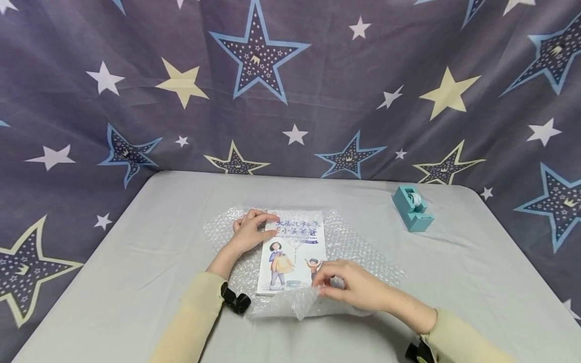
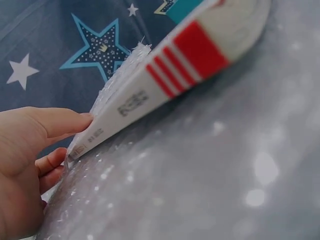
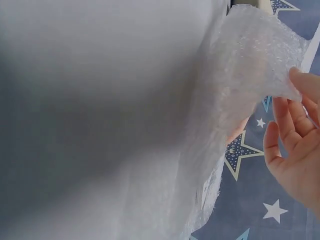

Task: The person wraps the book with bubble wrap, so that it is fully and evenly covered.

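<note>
On a counter [image 1: 136, 262] spread with pale grey cloth, a rectangular white book [image 1: 299, 269], its cover drawn with a dark-haired figure in a yellow apron and a small child with arms spread, lay face up on a large, crinkled sheet of clear bubble wrap [image 1: 363, 247] that reached out past it to the left and right. The two hands were apart, at opposite corners of the book. The left hand [image 1: 247, 234] was at the far left corner, its thumb and forefinger touching there and its other fingers bent beyond the book's side; whether it gripped the book or merely pressed on it could not be told. The right hand [image 1: 356, 287], by the near right corner, pinched the near edge of the sheet between thumb and fingers, and that edge stood raised along the bottom of the book. The left wrist view showed the white spine [image 2: 135, 102] with a red block and red stripes, its small printing too blurred to read. Well apart from the book, toward the far right of the counter, stood a teal, block-shaped tape dispenser [image 1: 406, 205] carrying a pale roll of tape [image 1: 415, 199]. Behind everything hung a greyish-purple fabric backdrop [image 1: 331, 75] patterned with white, yellow and blue-edged stars.
</note>
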A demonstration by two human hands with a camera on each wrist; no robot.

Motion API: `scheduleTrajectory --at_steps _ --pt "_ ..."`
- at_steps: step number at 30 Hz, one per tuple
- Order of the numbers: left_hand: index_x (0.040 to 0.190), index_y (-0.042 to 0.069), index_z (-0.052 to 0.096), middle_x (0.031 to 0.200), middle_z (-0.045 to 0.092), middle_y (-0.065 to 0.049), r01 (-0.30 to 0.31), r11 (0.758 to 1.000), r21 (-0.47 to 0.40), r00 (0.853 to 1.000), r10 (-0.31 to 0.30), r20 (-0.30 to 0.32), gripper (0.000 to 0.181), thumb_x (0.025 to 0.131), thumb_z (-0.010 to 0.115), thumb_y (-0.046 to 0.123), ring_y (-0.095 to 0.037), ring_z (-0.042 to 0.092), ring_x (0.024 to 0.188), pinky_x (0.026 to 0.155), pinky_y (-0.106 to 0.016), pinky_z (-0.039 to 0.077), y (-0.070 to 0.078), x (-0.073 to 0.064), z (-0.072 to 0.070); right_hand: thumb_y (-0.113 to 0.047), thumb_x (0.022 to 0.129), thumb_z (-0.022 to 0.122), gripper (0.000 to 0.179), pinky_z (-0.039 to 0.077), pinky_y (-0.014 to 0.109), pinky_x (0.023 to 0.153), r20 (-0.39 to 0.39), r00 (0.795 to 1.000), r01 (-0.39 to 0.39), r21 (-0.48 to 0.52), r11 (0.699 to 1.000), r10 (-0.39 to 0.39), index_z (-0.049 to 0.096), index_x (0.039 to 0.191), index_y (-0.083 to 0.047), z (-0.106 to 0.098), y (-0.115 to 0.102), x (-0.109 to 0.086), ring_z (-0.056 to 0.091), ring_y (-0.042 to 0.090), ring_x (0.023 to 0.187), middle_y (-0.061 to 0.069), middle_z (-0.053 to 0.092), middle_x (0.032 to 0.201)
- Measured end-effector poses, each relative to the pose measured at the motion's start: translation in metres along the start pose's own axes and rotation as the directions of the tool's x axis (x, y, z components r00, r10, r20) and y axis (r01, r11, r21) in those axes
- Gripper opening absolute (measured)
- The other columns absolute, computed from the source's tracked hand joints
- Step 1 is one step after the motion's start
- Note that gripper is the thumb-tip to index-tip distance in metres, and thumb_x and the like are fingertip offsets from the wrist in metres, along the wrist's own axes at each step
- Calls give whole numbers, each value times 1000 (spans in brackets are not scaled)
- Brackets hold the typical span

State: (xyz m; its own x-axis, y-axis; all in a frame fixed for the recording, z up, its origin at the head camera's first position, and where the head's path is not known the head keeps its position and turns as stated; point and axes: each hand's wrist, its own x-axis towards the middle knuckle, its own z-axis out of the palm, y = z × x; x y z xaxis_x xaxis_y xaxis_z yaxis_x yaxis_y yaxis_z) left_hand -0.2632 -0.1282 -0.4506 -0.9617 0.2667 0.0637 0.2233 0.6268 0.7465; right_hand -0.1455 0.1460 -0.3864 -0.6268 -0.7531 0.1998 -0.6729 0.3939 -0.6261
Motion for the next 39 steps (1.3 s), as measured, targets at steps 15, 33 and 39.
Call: scheduleTrajectory --at_steps 15,33,39 --pt "113 31 62 113 39 -3 -16 1000 -25 996 19 91 28 86 62 29 -23 32 105 93 -47 4 0 -4 -5 -20 86 61 9 49 27 72 -90 995 -35 22 999 37 64 94 -18 -6 15 13 57 2 81 -10 64 87" --pt "116 29 62 114 38 -3 -54 997 -46 992 59 113 32 83 64 26 -22 29 107 95 -48 1 -4 0 -5 -17 85 62 6 47 26 66 -127 984 -128 -44 991 121 65 90 -18 -9 37 30 53 3 73 -11 62 82" --pt "117 28 61 117 38 -4 -46 996 -73 989 55 137 32 85 61 28 -23 29 111 95 -50 0 -3 -2 -9 -15 84 62 8 47 27 72 -126 978 -172 -21 985 168 64 91 -17 -11 44 33 53 4 75 -10 63 84"
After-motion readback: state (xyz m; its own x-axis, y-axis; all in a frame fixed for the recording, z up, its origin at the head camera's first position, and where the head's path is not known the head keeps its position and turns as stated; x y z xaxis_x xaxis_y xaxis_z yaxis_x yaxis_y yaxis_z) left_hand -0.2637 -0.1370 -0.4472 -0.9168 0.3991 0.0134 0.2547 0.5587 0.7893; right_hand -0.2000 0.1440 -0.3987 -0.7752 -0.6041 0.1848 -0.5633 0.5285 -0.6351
